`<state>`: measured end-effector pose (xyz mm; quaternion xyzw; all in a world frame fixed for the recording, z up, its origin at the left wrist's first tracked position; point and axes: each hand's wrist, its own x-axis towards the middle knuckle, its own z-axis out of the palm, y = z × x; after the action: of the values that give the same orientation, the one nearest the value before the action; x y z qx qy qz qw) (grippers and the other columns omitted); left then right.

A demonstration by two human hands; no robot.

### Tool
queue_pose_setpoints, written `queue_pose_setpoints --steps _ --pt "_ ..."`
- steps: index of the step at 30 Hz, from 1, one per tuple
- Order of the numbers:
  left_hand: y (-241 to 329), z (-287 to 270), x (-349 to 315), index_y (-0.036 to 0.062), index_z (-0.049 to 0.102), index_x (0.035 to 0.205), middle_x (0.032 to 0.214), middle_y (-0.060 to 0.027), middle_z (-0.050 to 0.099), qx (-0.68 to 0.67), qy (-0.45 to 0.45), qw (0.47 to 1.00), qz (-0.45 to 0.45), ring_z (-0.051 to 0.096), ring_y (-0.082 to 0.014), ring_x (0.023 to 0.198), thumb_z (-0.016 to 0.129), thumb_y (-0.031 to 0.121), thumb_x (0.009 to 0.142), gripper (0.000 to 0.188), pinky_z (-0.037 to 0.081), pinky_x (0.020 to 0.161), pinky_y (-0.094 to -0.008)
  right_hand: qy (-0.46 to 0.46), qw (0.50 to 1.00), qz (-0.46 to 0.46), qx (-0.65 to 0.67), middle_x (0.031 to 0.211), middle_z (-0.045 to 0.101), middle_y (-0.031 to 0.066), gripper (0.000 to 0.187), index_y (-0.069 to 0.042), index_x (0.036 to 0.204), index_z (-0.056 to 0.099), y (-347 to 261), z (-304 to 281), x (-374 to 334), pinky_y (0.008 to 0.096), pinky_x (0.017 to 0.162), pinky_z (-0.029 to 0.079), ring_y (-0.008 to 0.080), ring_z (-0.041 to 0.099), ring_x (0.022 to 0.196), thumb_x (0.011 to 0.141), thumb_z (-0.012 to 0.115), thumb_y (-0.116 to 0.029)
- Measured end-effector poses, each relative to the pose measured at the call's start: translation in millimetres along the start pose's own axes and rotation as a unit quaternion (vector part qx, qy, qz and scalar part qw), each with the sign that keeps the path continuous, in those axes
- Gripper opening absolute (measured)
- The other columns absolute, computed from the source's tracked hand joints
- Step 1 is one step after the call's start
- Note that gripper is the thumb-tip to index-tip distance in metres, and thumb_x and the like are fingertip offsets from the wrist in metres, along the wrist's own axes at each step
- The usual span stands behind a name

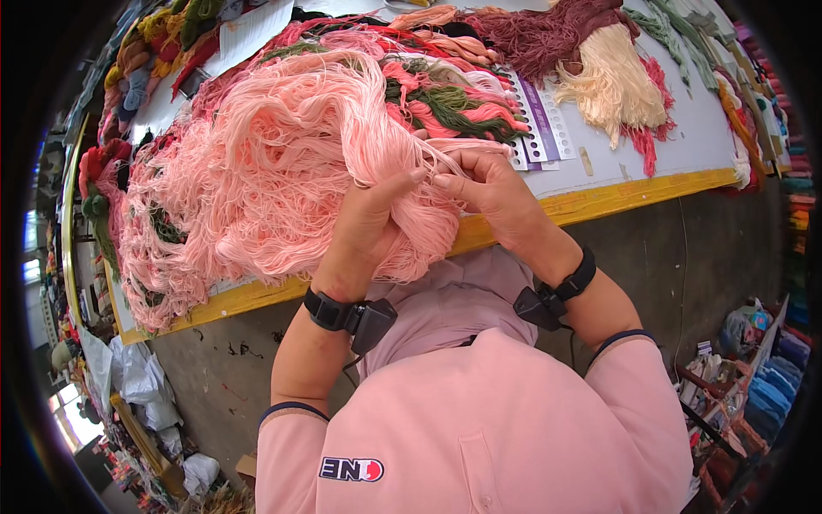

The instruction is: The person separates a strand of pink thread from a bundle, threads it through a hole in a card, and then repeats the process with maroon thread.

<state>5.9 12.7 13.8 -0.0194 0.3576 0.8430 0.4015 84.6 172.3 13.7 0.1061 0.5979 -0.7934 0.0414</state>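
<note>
Left hand [364,227] and right hand [492,193] both pinch strands of pink yarn [274,154], thumbs close, seemingly teasing threads apart.

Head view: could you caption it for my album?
Both bare hands, left hand and right hand, pinch strands of tangled pale pink yarn.

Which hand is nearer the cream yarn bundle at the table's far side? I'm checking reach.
Right. The right hand works the pink yarn just below and left of the cream yarn bundle; the left hand sits farther left, deeper in the pink yarn.
</note>
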Motion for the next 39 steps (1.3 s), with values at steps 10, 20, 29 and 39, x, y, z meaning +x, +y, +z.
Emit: queue_pose_setpoints --steps 10,20,29,39 --pt "-4.3 -6.7 0.5 -0.0044 0.045 0.135 0.122 -0.0135 0.06 0.063 -0.024 0.998 0.021 0.061 -0.021 0.109 0.064 -0.004 0.084 0.054 0.051 0.094 -0.0341 0.021 1.0 -0.004 0.015 0.081 0.058 -0.0033 0.012 -0.001 0.093 0.066 3.7 0.2 1.9 0.021 0.065 0.041 0.0031 0.049 0.074 0.09 0.066 -0.013" --pt "1.0 -5.0 1.5 -0.0034 0.05 0.129 0.117 -0.0121 0.062 0.077 -0.005 0.997 -0.013 0.064 -0.0209 0.103 0.063 0.002 0.088 0.043 0.054 0.089 -0.0343 -0.03 0.998 0.03 0.035 0.087 0.061 -0.0021 0.023 0.0 0.109 0.066 0.0 -6.5 7.2 0.0215 0.067 0.042 0.0026 0.051 0.078 0.091 0.065 -0.014" --pt "3.1 -10.5 5.5 -0.002 0.042 0.14 0.124 -0.011 0.059 0.045 -0.035 0.998 -0.01 0.059 -0.0197 0.112 0.064 -0.001 0.086 0.058 0.048 0.098 -0.0344 -0.027 1.0 0.01 -0.001 0.088 0.06 -0.0029 0.023 0.002 0.106 0.066 -3.4 -7.8 2.8 0.0228 0.071 0.043 0.0046 0.052 0.08 0.09 0.067 -0.015" --pt "0.8 -10.6 2.1 -0.0021 0.04 0.14 0.125 -0.0114 0.057 0.069 -0.045 0.997 0.012 0.059 -0.0203 0.113 0.068 -0.01 0.077 0.07 0.05 0.096 -0.0337 -0.022 0.999 0.02 0.016 0.08 0.053 -0.0087 0.013 -0.01 0.087 0.06 5.1 -10.1 2.4 0.0172 0.056 0.031 -0.0001 0.04 0.066 0.093 0.065 -0.021"
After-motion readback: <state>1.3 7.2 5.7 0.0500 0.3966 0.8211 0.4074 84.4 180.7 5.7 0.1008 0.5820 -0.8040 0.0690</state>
